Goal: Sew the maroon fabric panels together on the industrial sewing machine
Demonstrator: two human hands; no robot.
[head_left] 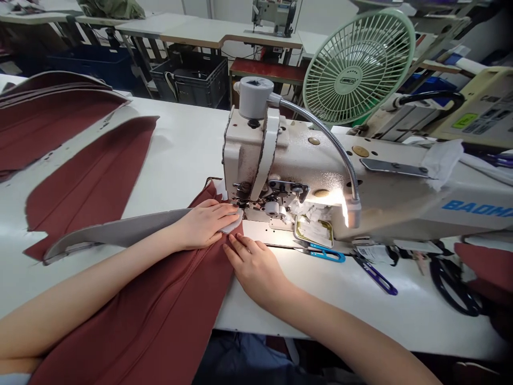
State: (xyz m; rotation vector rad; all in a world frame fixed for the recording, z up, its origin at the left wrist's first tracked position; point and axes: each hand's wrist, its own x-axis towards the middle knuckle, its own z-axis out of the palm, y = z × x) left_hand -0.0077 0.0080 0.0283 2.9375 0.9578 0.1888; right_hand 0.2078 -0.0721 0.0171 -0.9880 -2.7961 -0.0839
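A large maroon fabric piece (172, 305) runs from the table's front edge up to the needle area of a white sewing machine (256, 155). My left hand (204, 224) lies flat over it, fingers stretched toward the presser foot and pressing a folded part that shows its grey backing (136, 227). Just nearer to me, my right hand (256, 270) rests its spread fingertips on the right edge of the maroon fabric; its thumb is not clearly visible. Both hands are close together, left of and below the needle. The needle tip itself is hard to make out.
More maroon pieces (96, 171) lie at left. Right of the needle are a small tray (313, 231), blue thread snips (326, 253), purple snips (379, 277) and black-handled scissors (452, 289). A lamp (352, 213) hangs from the machine; a green fan (356, 69) stands behind.
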